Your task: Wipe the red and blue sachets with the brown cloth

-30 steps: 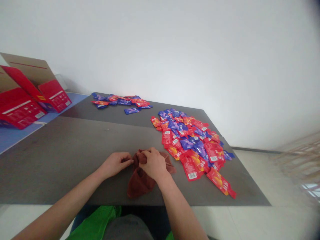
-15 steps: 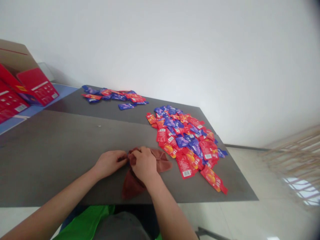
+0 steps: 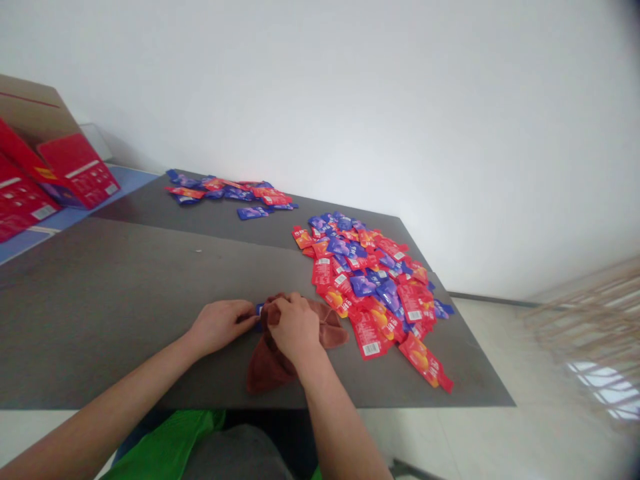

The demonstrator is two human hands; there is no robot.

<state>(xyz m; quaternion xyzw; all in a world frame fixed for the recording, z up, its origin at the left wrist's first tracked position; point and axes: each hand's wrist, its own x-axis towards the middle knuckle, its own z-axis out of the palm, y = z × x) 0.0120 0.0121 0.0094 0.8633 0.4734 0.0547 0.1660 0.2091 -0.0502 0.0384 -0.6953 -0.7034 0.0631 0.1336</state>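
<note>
My right hand (image 3: 297,328) has its fingers closed on a bunched brown cloth (image 3: 270,369), which rests on the grey table in front of me. Two corners of the cloth spread out, one toward me and one to the right. My left hand (image 3: 220,327) lies just left of it, thumb and fingers pinched on the edge of a small blue packet (image 3: 259,309). Most of that packet is hidden by the cloth and my fingers. Right of my hands spreads a large heap of red and blue packets (image 3: 367,283).
A smaller pile of red and blue packets (image 3: 240,192) lies at the back of the grey table (image 3: 145,273). Red cardboard boxes (image 3: 75,170) stand at the far left on a blue surface. Behind is a white wall (image 3: 350,100); a slatted wooden rack (image 3: 590,313) is at right.
My right hand and the cloth have shifted slightly right, away from my left hand. More of the blue packet now shows between them.
</note>
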